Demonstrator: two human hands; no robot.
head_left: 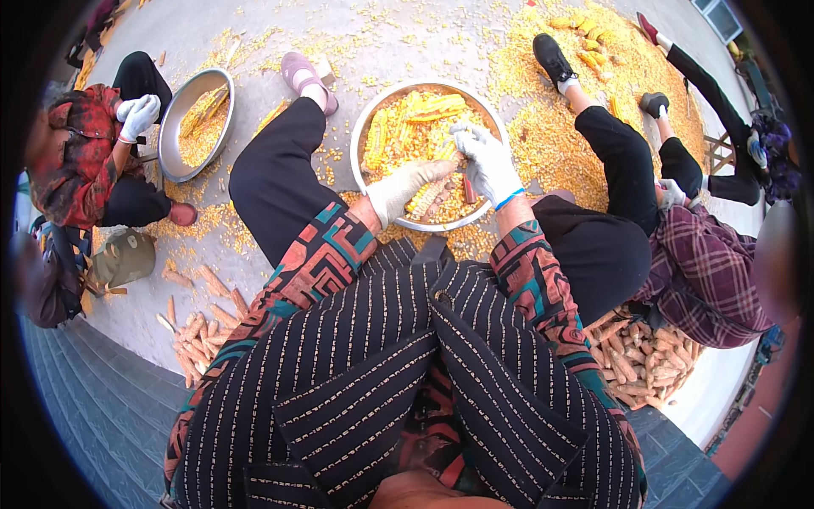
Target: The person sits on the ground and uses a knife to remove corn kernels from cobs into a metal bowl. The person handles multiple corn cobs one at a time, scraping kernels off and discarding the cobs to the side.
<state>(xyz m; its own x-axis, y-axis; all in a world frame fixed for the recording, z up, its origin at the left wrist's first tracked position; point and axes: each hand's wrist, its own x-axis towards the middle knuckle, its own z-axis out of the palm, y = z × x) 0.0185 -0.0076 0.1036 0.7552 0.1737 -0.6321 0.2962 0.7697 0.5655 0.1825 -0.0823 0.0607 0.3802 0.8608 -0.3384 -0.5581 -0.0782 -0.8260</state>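
Observation:
A round metal basin [354, 143] between my knees holds loose yellow kernels and several ears of corn. Above it, both my hands wear whitish gloves and meet at a corn ear [447, 151], mostly covered by the fingers. My left hand [407, 186] grips it from the left, fingers pointing right. From the right, my right hand [486, 159] closes on the same ear, its fingers curled. Just below my left hand shows a partly stripped cob [425, 196]. A small reddish-brown piece [469, 189] lies beneath my right hand; what it is cannot be told.
Kernels spread over the concrete, with a large heap [553, 146] at right. Bare cobs are piled at left [197, 340] and right [642, 359]. A person [82, 159] sits left by another metal basin [166, 143]; a person in plaid [706, 273] sits close on the right.

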